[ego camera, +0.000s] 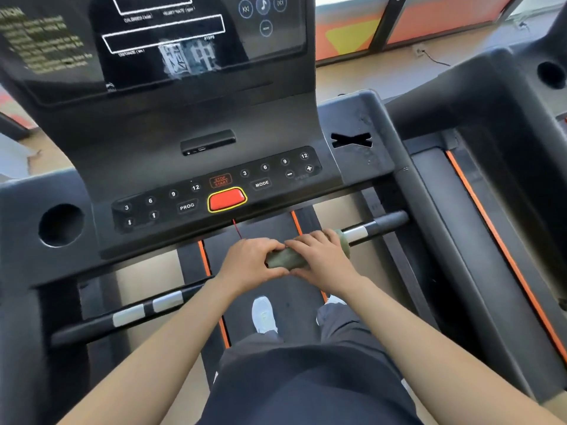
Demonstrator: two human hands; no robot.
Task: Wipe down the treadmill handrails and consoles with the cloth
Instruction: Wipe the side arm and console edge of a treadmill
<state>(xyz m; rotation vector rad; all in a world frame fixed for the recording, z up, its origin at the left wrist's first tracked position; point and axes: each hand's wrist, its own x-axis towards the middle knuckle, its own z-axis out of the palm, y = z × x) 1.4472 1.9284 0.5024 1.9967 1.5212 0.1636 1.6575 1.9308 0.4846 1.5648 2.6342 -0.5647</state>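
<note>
Cloth (287, 259) is gripped around the front handrail (386, 223) by left hand (248, 265) and right hand (319, 256); smeared console (214, 118) above is judged unwiped.

My two bare forearms reach forward from the lower corners and draw together in the middle. My left hand (250, 263) and my right hand (320, 259) sit side by side, backs up, thumb tips close together on the near side. The fingers of each hand curl over the top and grip the cloth (285, 259). Both wrists run nearly straight with the forearms.
</note>
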